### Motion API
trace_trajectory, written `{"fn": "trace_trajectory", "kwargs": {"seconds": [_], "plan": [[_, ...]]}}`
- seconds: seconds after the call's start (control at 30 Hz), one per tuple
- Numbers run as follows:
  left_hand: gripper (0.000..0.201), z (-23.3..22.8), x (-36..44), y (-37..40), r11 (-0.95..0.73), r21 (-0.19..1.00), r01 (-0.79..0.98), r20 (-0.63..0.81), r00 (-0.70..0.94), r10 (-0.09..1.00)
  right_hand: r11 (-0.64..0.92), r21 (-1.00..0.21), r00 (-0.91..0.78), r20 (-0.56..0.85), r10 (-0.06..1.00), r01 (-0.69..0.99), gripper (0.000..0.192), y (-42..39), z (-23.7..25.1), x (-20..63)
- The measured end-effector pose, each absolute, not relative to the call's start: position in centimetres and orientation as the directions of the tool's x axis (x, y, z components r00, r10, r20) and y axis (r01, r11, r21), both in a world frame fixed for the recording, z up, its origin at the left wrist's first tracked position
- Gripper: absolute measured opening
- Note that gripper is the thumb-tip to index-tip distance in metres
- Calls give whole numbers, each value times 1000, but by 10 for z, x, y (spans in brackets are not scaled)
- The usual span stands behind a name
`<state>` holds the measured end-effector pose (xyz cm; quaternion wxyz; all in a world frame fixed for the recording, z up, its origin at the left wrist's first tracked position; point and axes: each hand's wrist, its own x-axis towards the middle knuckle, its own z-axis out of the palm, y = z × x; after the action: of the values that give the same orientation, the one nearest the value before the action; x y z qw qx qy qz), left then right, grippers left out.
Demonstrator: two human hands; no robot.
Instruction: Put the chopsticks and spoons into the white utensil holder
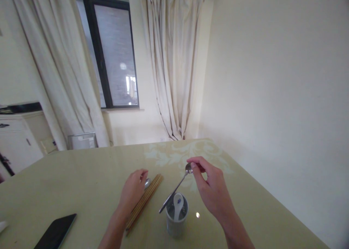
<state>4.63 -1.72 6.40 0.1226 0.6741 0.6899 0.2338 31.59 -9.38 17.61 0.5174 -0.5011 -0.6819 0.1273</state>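
My right hand (211, 189) pinches the bowl end of a metal spoon (176, 189), whose handle slants down into a white cutlery holder cup (177, 223). A white ceramic spoon with a blue mark (178, 204) stands in that cup. My left hand (132, 192) rests on the table over another metal spoon (147, 183), whose bowl peeks out by the fingers, right beside a bundle of wooden chopsticks (145, 199) lying flat on the table.
The pale yellow-green table (81, 183) has a floral pattern at its far end. A black phone (56, 231) lies at the near left. A wall runs along the right; curtains, a window and a white cabinet (16, 139) stand behind.
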Motion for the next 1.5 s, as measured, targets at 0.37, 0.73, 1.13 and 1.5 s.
{"fn": "trace_trajectory", "kwargs": {"seconds": [0.37, 0.73, 1.13, 1.5], "plan": [[46, 140, 126, -93, -335, 869, 364, 197, 365, 910, 467, -695, 31, 574, 818, 546, 22, -94, 169, 296], [25, 69, 43, -19, -15, 474, 881, 113, -44, 993, 254, -550, -143, 238, 961, 795, 9, -82, 164, 309], [33, 26, -6, -10, 213, 255, 943, -43, -209, 977, 192, -213, -202, -25, 979, 958, 22, -75, 138, 301], [27, 13, -4, -5, 208, 232, 950, -51, -201, 978, 190, -199, -198, -21, 980, 961, 9, -71, 132, 299]]}}
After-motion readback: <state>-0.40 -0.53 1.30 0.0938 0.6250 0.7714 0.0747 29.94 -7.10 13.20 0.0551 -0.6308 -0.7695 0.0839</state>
